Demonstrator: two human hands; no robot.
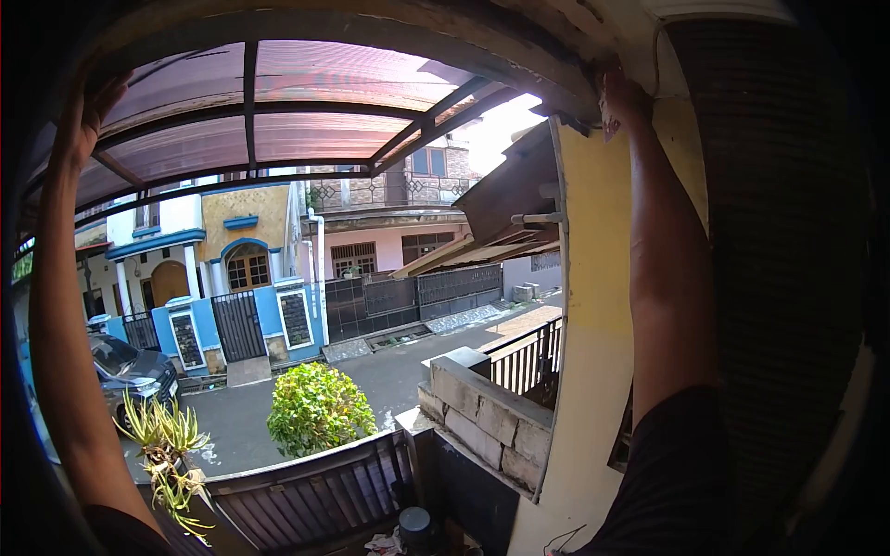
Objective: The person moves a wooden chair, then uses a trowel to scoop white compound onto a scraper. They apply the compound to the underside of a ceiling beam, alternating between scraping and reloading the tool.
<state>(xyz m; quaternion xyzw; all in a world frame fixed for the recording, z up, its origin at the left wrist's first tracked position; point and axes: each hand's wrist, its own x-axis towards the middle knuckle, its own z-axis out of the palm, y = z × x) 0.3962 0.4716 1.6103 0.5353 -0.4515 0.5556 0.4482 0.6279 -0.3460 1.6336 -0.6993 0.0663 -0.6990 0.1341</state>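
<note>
Both arms are raised high toward a dark beam (371, 35) that runs across the top of the view. At the upper left, my left hand (100, 104) is up against the beam's left end, fingers apart, with nothing seen in it. My right hand (625, 100) is at the upper right, where the beam meets the yellow wall (598, 222). Its fingers are bent round a small pale piece, perhaps a cloth (609, 116), too small to name surely. Under the beam spreads a translucent canopy (352, 79) on dark metal bars.
Below are a dark gate (315, 491), a potted spiky plant (165, 435), a round green bush (320, 408) and a block wall (482, 417). A parked car (134, 371) stands on the street. A dark bucket (414, 526) sits at the bottom.
</note>
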